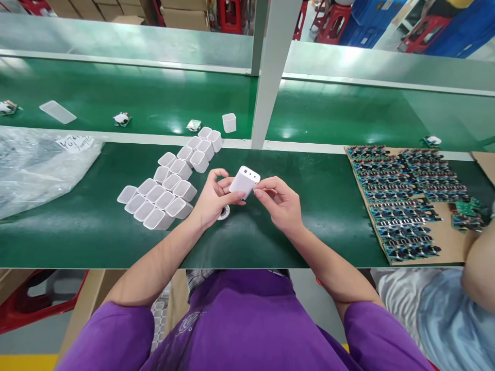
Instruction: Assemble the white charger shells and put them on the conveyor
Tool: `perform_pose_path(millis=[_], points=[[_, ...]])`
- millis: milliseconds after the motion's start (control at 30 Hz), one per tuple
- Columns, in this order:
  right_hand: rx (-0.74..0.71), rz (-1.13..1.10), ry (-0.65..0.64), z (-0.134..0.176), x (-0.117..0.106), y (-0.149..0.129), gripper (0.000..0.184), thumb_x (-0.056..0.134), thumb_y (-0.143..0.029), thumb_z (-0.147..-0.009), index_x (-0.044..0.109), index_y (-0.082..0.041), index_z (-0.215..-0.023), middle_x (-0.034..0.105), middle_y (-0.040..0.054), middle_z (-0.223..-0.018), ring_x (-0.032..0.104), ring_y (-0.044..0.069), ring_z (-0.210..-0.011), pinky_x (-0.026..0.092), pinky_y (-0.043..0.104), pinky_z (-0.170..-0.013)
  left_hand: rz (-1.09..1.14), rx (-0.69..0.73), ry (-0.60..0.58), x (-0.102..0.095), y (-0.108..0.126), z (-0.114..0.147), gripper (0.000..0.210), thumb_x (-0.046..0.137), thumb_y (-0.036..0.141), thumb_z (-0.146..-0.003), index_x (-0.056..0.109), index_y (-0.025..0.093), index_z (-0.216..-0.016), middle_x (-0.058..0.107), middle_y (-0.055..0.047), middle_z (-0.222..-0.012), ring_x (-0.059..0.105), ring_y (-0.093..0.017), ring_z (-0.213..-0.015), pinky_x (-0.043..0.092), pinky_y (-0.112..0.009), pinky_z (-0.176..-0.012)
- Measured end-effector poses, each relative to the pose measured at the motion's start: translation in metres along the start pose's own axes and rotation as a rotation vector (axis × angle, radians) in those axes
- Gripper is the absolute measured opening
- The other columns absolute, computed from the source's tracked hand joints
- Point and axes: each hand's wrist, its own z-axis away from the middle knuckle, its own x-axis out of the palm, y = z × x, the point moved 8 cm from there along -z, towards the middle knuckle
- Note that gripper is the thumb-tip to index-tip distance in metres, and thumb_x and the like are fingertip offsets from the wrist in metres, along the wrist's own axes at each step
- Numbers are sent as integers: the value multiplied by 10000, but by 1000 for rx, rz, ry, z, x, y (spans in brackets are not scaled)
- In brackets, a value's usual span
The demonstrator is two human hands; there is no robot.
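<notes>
Charger housing (244,182), a smooth white plastic block with ports on its end face, sits pinched above the green worktop (96,232) between the left hand (212,198) and right hand (279,202), both closed on it, tilted seemingly for inspection, with open white shells (162,193) clustered beyond.

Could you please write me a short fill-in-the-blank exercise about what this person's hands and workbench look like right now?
1. Both the left hand and the right hand hold one ____ charger housing.
2. The empty white shells lie in rows to the person's ____.
3. The circuit boards rest on a sheet of ____.
4. The bench surface is coloured ____.

Missing words: white; left; cardboard; green
</notes>
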Motion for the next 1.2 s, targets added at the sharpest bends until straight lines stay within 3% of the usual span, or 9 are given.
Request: perform_pose_path(millis=[100, 233, 400, 567, 833, 1000, 1200], points=[[-5, 51, 18, 1, 0, -3, 97, 630, -293, -912, 678, -217, -877, 677, 21, -894, 642, 137, -810, 579, 290, -738, -156, 29, -117, 10, -1, 4, 703, 866, 408, -606, 511, 266, -1196, 694, -41, -1031, 713, -179, -816, 643, -308, -666], [-57, 177, 60, 2, -3, -10, 101, 621, -282, -917, 679, -216, -868, 694, 28, -889, 646, 148, -806, 578, 306, -736, -299, 78, -142, 16, -6, 14, 571, 724, 446, -766, 554, 243, -1272, 656, -76, -1167, 697, -194, -896, 645, -332, -739], [-202, 349, 120, 4, -6, -25, 83, 626, -218, -917, 686, -217, -859, 709, 27, -876, 658, 152, -796, 571, 321, -753, -333, 104, -88, 12, -12, 18, 481, 694, 463, -786, 586, 207, -1179, 680, -62, -1041, 673, -176, -842, 623, -285, -676], [-266, 384, 135, 6, -5, -30, 83, 621, -189, -918, 686, -213, -872, 701, 16, -856, 649, 135, -765, 563, 294, -713, -386, 149, -56, 11, -8, 18, 460, 705, 496, -774, 591, 196, -1103, 678, -33, -922, 646, -146, -767, 583, -240, -609], [-307, 499, 112, 5, -3, -33, 105, 587, -198, -944, 675, -226, -894, 699, 18, -872, 650, 137, -757, 569, 292, -685, -565, 229, 33, 8, 3, 19, 524, 734, 541, -743, 590, 211, -1124, 732, -36, -1014, 692, -138, -786, 595, -232, -653], [-325, 531, 68, 4, -2, -34, 117, 576, -184, -953, 668, -229, -898, 697, 19, -877, 660, 138, -787, 572, 284, -697, -727, 330, 73, 9, 12, 22, 488, 692, 557, -793, 586, 218, -1127, 745, -38, -1067, 712, -138, -814, 605, -246, -714], [-374, 602, 71, 7, 0, -37, 134, 581, -169, -949, 688, -238, -908, 708, 21, -871, 671, 143, -784, 583, 282, -724, -935, 494, 131, 10, 19, 26, 429, 674, 524, -841, 566, 227, -1129, 760, -28, -1035, 696, -96, -687, 541, -184, -617]])
